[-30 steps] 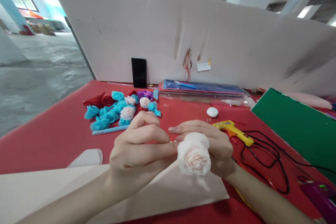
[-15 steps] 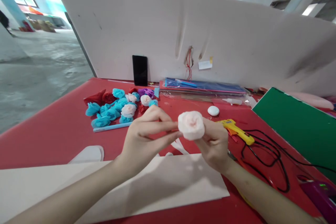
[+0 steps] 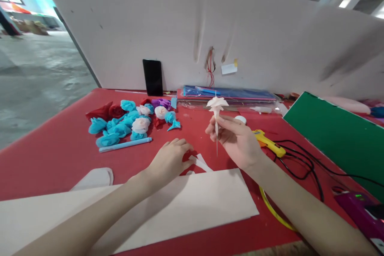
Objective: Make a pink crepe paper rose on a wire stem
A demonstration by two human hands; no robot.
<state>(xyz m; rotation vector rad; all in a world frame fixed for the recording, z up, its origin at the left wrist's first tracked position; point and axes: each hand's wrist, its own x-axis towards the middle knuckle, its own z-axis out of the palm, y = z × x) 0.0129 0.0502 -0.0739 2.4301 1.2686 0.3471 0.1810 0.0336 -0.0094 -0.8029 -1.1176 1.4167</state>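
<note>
A pale pink paper flower on a thin stick stands upright in my right hand, whose fingers pinch its base. The stick's pointed end shows below the fingers. My left hand is low over the red table, its fingertips curled at some white paper strips. Whether those fingers grip a strip cannot be made out. Under my left forearm lies a large cream paper sheet.
Blue, red, pink and purple paper flowers lie at the left behind a light blue stick. A yellow glue gun with black cable is at the right, near a green board. A black phone leans on the back panel.
My left hand has let go of the flower and moved down to the paper strips. My right hand has turned the flower from facing the camera to upright, seen from the side.
</note>
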